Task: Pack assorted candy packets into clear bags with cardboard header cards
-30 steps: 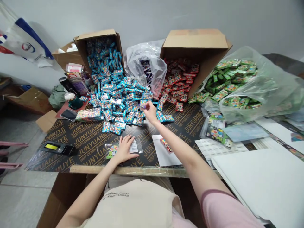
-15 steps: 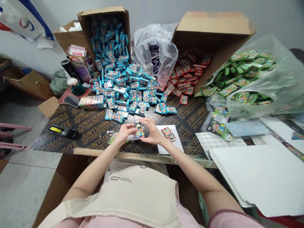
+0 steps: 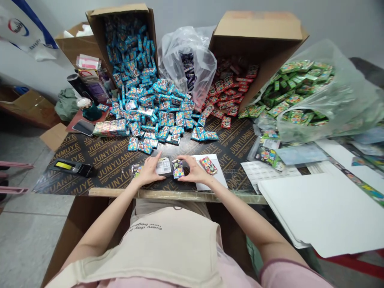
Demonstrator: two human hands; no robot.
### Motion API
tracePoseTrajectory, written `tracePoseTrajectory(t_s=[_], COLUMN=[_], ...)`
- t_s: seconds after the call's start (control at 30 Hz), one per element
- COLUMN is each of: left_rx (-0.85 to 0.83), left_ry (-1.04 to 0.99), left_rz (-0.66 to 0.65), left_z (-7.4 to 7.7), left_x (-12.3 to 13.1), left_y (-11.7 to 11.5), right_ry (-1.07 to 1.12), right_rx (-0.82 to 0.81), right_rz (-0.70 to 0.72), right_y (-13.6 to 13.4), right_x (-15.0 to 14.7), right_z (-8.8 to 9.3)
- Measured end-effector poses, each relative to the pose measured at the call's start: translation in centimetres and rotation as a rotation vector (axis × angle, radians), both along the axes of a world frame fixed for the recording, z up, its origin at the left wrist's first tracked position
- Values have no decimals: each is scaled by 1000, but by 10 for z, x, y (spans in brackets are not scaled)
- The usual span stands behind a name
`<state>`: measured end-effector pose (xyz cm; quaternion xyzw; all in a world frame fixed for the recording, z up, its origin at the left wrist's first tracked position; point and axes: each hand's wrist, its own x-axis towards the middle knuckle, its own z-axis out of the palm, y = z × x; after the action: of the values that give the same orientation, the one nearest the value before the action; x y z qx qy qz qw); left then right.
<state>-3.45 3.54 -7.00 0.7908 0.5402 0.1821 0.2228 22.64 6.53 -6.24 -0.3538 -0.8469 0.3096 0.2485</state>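
Note:
My right hand [image 3: 194, 171] curls its thumb and fingers round a small purple-and-black printed box [image 3: 178, 169], held at its top and bottom edges just over the table. Beside it, a flat pack with a white barcode label [image 3: 164, 164] lies near my left hand [image 3: 150, 171]. That hand is open, thumb and forefinger spread on either side of the pack. Part of a green printed pack [image 3: 136, 170] shows left of my left hand. To the right, a red printed box [image 3: 209, 165] rests on a white sheet [image 3: 220, 176].
Blue boxes [image 3: 168, 104] spill from a carton [image 3: 91, 60]. Behind are a clear bag of purple boxes [image 3: 188, 72], a carton of red boxes [image 3: 229, 86] and a bag of green boxes [image 3: 300, 88]. A black tape dispenser [image 3: 72, 168] is left; white sheets [image 3: 324, 212] lie right.
My left hand has let go of the purple box and spread its fingers beside the barcode pack. The box has come down slightly in my right hand. The whole view has shifted a little.

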Motion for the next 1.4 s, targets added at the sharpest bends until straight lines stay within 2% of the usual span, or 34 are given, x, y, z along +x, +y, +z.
tracePoseTrajectory(t_s=[0.13, 0.23, 0.4, 0.53, 0.63, 0.67, 0.7, 0.73, 0.83, 0.87, 0.93, 0.97, 1.03, 1.1, 1.17, 1.23, 1.3, 1.33, 1.37, 1.4], left_rx=[-36, -62, -36, -33, -45, -47, -45, -42, -28, -22, -4, 4, 14, 24, 37, 40, 16, -16, -65, -150], left_ry=[-44, -65, -110, -161, -157, -143, -121, -91, 19, 50, 90, 101, 115, 117, 84, -14, -182, -288, -404, -523], left_rz=[-119, -172, -63, 89, 81, 69, 57, 42, -3, -18, -40, -49, -59, -52, -27, 39, 135, 182, 215, 239], left_z=[9, 12, 9, 6, 4, 2, 1, -1, -8, -10, -15, -17, -20, -21, -16, -7, 7, 15, 22, 29], left_x=[-5, -6, -4, 4, 11, 13, 15, 16, 18, 18, 19, 19, 19, 17, 16, 18, 27, 34, 43, 53], left_y=[1, 1, 2, 5, 9, 11, 12, 13, 12, 10, 5, 3, -1, 0, 4, 12, 20, 24, 27, 30], right_ry=[83, 111, 63, 110, 99, 85, 76, 71, 24, -28, -127, -162, -195, -189, -165, -136, -41, 22, 85, 118], right_rx=[-100, -71, 39, 55, 51, 68, 95, 129, 172, 164, 110, 94, 108, 145, 175, 210, 222, 201, 155, 82], right_rz=[51, 46, -16, -215, -104, -78, -116, -226, -798, -947, -1129, -1130, -1035, -929, -890, -906, -931, -898, -809, -648], right_y=[1, 4, 1, -14, -13, -4, 11, 30, 111, 139, 184, 200, 216, 216, 205, 187, 164, 150, 135, 118], right_x=[-2, -6, -11, -14, -15, -13, -7, 2, 50, 70, 110, 127, 153, 166, 166, 156, 135, 121, 105, 88], right_z=[4, 2, -1, 0, -4, -6, -8, -10, -16, -18, -21, -22, -26, -28, -24, -16, -3, 3, 10, 17])
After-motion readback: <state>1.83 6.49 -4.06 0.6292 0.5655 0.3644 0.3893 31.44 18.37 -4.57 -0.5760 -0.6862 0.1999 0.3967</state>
